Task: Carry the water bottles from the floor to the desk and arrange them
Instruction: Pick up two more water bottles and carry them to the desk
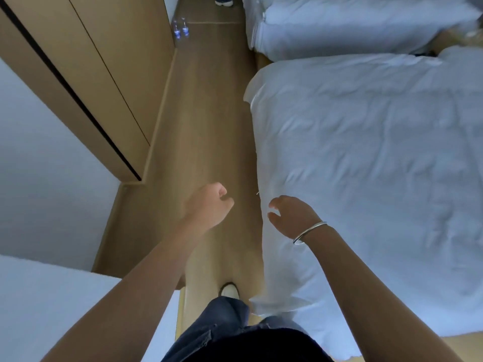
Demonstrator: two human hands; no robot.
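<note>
Head view, read from left to right: I see the pale wall [39, 158] and the wooden wardrobe panels [104, 74] running up the left side, and at their foot, far up the aisle, the two water bottles [181, 29] standing upright on the floor [209, 113], just beside the wardrobe's base and touching or nearly touching each other. Their long axes are vertical, caps toward me.

Next across comes my left hand [209, 205], held out over the floor with its fingers loosely curled and nothing in them. Beside it, my right hand [290, 218], with a bangle [309, 232] at the wrist, hangs over the edge of the white bed [366, 165], fingers loosely bent and parted, also gripping nothing. A second bed [352, 24] lies farther up on the right.

What matters to me is that the bottles lie straight ahead and slightly left, well apart from both hands, with the whole aisle between. I judge the left hand is on the nearer line, since it is on the wardrobe side; the right would have to cross over. I'd say the task stands at the approach: walk up, stoop, and take each bottle round its side from above. No desk is in view that I can be sure of.
</note>
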